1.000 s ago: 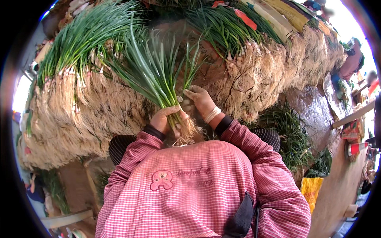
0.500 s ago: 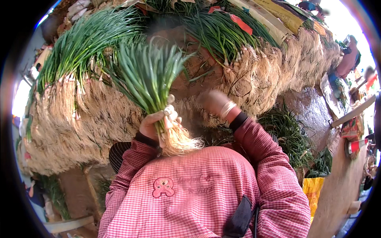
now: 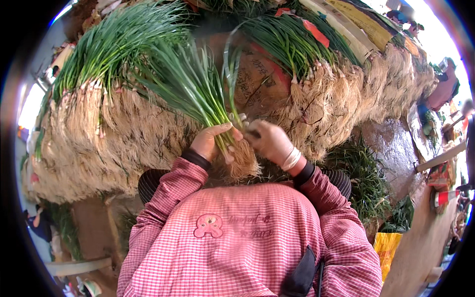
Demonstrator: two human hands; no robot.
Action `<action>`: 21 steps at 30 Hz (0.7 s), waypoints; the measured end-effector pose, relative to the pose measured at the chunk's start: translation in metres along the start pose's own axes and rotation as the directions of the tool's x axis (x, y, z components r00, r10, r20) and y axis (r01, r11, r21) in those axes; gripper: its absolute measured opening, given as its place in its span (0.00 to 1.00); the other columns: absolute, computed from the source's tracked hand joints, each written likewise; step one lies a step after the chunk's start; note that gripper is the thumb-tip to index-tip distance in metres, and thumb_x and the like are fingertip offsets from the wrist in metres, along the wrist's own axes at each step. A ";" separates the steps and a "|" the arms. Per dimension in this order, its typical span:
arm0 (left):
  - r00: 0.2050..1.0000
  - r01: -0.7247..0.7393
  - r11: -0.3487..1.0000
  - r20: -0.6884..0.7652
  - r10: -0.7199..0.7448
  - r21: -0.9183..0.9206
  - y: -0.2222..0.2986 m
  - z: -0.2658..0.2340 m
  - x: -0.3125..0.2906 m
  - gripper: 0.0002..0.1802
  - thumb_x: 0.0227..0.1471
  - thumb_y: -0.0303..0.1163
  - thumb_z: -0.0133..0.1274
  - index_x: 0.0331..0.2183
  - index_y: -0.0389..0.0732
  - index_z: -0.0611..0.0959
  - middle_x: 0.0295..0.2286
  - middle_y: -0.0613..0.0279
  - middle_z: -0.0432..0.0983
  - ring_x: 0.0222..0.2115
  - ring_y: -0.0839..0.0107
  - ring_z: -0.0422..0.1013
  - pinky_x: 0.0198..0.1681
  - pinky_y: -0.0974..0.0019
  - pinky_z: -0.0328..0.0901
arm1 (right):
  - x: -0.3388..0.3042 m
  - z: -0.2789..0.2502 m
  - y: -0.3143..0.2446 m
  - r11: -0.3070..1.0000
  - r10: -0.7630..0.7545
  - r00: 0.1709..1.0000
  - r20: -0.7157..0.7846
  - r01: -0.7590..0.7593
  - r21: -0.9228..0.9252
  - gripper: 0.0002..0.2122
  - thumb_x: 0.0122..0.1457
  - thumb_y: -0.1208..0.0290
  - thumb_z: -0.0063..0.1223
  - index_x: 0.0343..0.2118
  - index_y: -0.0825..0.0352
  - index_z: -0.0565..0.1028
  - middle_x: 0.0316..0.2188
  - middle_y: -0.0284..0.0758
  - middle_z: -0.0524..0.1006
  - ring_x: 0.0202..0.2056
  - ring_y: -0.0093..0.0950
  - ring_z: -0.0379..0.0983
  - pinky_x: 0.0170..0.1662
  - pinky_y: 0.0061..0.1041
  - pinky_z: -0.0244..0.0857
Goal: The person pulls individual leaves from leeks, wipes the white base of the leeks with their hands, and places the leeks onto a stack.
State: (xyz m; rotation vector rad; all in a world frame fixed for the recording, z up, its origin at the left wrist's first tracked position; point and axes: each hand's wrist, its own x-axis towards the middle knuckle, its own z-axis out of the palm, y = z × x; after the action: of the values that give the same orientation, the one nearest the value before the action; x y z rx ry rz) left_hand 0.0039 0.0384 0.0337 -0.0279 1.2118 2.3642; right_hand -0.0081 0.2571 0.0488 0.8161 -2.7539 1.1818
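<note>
Our left hand (image 3: 210, 143) is wrapped tight around one bunch of green onions (image 3: 190, 86), roots hanging down just above our pink checked apron (image 3: 237, 242). Right next to it, our right hand (image 3: 269, 141) pinches at the same bunch's base, fingers curled; we can't tell if it holds anything else. Behind both sits a huge stacked heap of onions (image 3: 114, 123), roots facing us, too many to count. Further right there's a wet patch of ground (image 3: 391, 143) and one yellow bag (image 3: 388, 245).

Smooth, glossy green onion leaves (image 3: 188, 84) end in rough, matt straw-coloured roots (image 3: 242, 166); the checked apron (image 3: 237, 242) is matt cloth.
</note>
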 end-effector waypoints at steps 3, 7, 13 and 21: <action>0.988 0.031 0.996 -0.153 -0.018 0.082 -0.011 -0.008 0.004 0.14 0.57 0.37 0.49 0.37 0.35 0.79 0.29 0.55 0.79 0.19 0.66 0.72 0.20 0.63 0.70 | 0.006 0.009 0.030 0.981 -0.162 0.978 0.129 0.145 0.129 0.12 0.62 0.63 0.50 0.37 0.68 0.77 0.29 0.37 0.79 0.29 0.31 0.76 0.35 0.31 0.70; 0.981 0.079 0.981 -0.189 -0.045 0.175 -0.017 0.006 -0.007 0.13 0.58 0.36 0.48 0.35 0.36 0.80 0.27 0.55 0.78 0.18 0.67 0.71 0.18 0.66 0.68 | 0.035 0.017 0.024 0.682 0.197 0.927 0.319 -0.363 0.635 0.17 0.66 0.59 0.47 0.40 0.72 0.76 0.31 0.31 0.79 0.32 0.22 0.73 0.37 0.24 0.67; 0.969 0.082 0.982 -0.242 -0.039 0.173 -0.032 -0.002 -0.001 0.11 0.57 0.35 0.52 0.32 0.36 0.81 0.24 0.57 0.79 0.18 0.67 0.73 0.19 0.69 0.68 | 0.063 0.063 0.034 0.243 0.287 0.942 0.173 -0.247 0.938 0.11 0.64 0.66 0.50 0.40 0.69 0.74 0.33 0.33 0.77 0.33 0.26 0.74 0.38 0.26 0.69; 0.997 0.080 0.995 -0.018 -0.079 0.056 -0.030 0.004 -0.018 0.11 0.58 0.33 0.51 0.36 0.34 0.80 0.23 0.58 0.78 0.21 0.66 0.75 0.35 0.53 0.73 | 0.045 0.068 0.060 -0.787 -0.050 0.801 0.596 -0.399 0.470 0.13 0.68 0.67 0.35 0.24 0.61 0.62 0.17 0.24 0.58 0.17 0.17 0.53 0.23 0.18 0.51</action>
State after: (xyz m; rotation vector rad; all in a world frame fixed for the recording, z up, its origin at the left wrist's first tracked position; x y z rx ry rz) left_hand 0.0333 0.0488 0.0172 -0.0747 1.2614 2.2642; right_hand -0.0642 0.2248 -0.0294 -0.5204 -0.0131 4.0459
